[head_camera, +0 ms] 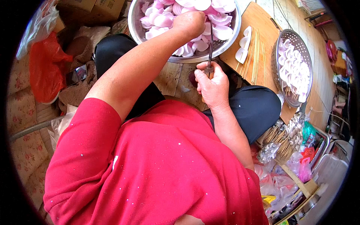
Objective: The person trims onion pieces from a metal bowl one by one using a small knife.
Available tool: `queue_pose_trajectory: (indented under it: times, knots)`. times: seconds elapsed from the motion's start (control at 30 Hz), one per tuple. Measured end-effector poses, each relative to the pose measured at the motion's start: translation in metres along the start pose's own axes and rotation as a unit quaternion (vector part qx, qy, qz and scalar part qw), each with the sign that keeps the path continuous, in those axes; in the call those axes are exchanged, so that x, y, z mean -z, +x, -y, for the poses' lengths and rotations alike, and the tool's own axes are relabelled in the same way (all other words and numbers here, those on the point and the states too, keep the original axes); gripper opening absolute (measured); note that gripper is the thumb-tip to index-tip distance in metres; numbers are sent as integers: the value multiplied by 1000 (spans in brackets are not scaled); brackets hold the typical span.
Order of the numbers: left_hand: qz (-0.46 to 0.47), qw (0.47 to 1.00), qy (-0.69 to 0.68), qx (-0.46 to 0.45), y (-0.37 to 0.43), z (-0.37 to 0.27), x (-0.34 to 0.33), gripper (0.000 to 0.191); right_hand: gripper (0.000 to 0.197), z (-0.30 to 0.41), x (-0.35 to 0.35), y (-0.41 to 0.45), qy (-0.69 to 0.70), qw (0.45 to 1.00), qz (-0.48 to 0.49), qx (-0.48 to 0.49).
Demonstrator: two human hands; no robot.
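A steel bowl (pixel 235 36) filled with cut red onion pieces (pixel 222 18) is at the top of the view. My left hand (pixel 191 24) is over the onion, bent at the wrist, its fingertips hidden behind the hand. Just below the bowl, my right hand (pixel 213 84) grips the wooden handle of a knife-like tool (pixel 211 47). Its narrow dark blade, seen nearly edge-on, points up past the bowl's rim. To the right, on a wooden board (pixel 257 19), are several bamboo skewers (pixel 255 53) and a row of threaded onion pieces (pixel 244 45).
A perforated steel basin (pixel 294 36) on the right holds many onion skewers (pixel 294 67). Below it are bundled sticks with foil (pixel 284 143) and plastic bags (pixel 281 182). At left lie a red plastic bag (pixel 46 70) and a phone (pixel 77 75) on brown cloth.
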State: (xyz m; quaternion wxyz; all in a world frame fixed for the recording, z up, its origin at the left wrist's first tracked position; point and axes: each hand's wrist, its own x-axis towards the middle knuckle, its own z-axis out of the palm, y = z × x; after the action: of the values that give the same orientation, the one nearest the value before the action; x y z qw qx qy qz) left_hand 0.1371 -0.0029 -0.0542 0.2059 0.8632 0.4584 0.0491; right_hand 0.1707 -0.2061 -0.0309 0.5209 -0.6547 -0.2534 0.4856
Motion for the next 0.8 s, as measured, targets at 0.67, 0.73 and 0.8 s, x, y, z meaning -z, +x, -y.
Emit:
queue_pose_trajectory:
  times: [0.67,0.73,0.8]
  knots:
    - [20,737,-629,247,-81,46,44,22,22,-6,-29,4,-172,981,69,53]
    - [14,720,-645,256,-89,52,52,24,23,-5,-34,4,-170,982,73,36]
    - [13,705,-661,256,-96,56,59,27,22,-6,-36,4,-178,980,80,41]
